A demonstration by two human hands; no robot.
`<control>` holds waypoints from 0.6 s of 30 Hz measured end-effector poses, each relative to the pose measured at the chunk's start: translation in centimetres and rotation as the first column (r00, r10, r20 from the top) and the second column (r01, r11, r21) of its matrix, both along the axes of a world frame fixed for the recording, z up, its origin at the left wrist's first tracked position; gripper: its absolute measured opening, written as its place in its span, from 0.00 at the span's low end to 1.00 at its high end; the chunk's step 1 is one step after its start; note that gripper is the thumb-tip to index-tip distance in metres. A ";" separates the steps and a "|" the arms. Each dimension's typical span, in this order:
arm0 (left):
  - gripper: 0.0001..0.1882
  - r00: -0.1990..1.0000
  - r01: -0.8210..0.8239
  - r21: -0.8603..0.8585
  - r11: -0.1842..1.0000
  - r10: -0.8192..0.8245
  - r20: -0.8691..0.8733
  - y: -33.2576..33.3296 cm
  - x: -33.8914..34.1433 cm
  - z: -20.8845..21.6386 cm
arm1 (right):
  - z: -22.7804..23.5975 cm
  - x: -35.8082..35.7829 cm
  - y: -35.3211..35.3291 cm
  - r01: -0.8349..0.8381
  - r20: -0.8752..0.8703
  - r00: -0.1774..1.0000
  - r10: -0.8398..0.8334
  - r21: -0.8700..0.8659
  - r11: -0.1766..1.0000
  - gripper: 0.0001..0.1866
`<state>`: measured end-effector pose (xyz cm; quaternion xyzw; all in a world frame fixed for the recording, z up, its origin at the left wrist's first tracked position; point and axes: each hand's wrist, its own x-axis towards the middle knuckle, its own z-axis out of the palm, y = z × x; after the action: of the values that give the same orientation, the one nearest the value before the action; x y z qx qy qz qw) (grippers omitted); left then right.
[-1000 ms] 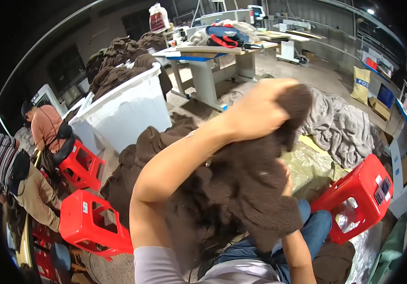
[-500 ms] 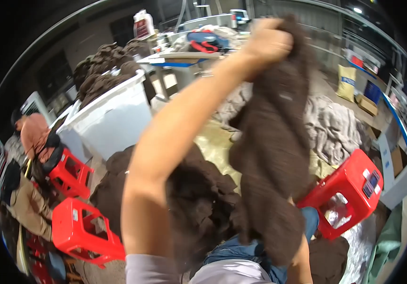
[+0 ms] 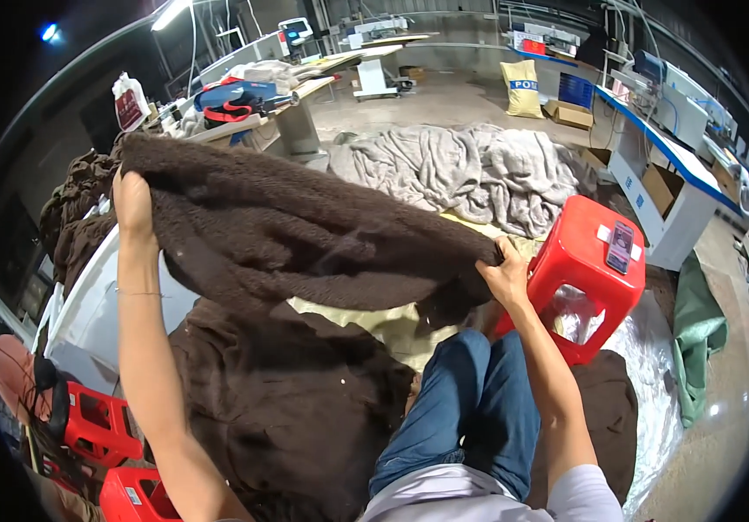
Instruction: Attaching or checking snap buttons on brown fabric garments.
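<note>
While the brown fleece piece (image 3: 305, 226) hangs stretched between the two hands, an even pull from both ends seems the best way to hold it flat. The left hand (image 3: 135, 213) has its fingers clamped on the far left end, though the cloth hides part of that grip; the right hand (image 3: 507, 274) has its fingers clamped on the right end, lower and nearer. Because the left end sits higher, the piece slopes down to the right, and bringing both hands level would likely let the sag in the middle drop out more evenly. Gripping close to the edge should leave more of the surface open, while too hard a pull might distort such soft cloth. A little more lift would help part its lower edge from the dark brown pile (image 3: 296, 391) just below; whether the two touch, I cannot tell.

The piece is in the air, in front of the person's knees and left of the red stool (image 3: 596, 230). It looks dark brown, thick and fuzzy, with a rounded upper edge, shallow folds running lengthwise and a curved lower edge. Near the right hand, a darker flap droops.
</note>
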<state>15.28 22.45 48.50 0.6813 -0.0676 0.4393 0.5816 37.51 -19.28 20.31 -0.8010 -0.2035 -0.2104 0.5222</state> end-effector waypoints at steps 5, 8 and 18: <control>0.13 0.788 -0.543 0.152 0.826 0.564 -0.245 4.1 -2.9 -6.1 | 5.8 -4.1 0.1 -0.459 -0.212 0.788 0.578 0.423 0.781 0.17; 0.19 0.578 -0.596 0.759 0.261 0.796 0.180 -3.5 1.2 -18.5 | 7.8 -5.3 0.6 -0.484 -0.319 0.696 0.643 0.453 0.749 0.18; 0.21 0.889 0.272 -0.355 0.894 -0.375 -0.264 -28.9 4.8 -31.3 | 6.9 -4.9 5.6 -0.789 -0.391 0.486 0.781 0.189 0.585 0.14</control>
<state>20.09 -6.44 17.24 0.6239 -0.0151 0.2214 0.7493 32.63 -13.71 27.20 -0.6489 -0.4257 0.2364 0.5847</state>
